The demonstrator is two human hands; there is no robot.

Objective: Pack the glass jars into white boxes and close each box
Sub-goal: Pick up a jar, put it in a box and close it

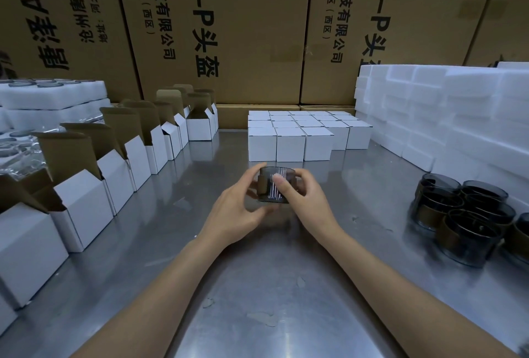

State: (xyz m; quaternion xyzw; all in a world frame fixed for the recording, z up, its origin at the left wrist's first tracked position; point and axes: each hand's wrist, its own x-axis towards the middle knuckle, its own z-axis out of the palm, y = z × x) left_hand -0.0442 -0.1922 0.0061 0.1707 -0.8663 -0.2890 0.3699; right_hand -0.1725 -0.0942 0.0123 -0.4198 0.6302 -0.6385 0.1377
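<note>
- Far left: foam trays stacked, more jars apparently bedded in them.
- Left: row of open boxes with flaps up, waiting to be filled.
- Centre: left hand and right hand both curled round one dark glass jar, held just above the metal table; not yet boxed.
- Behind: block of closed boxes, judged already packed.
- Right: cluster of loose jars left to pack, beside stacked foam blocks.
</note>
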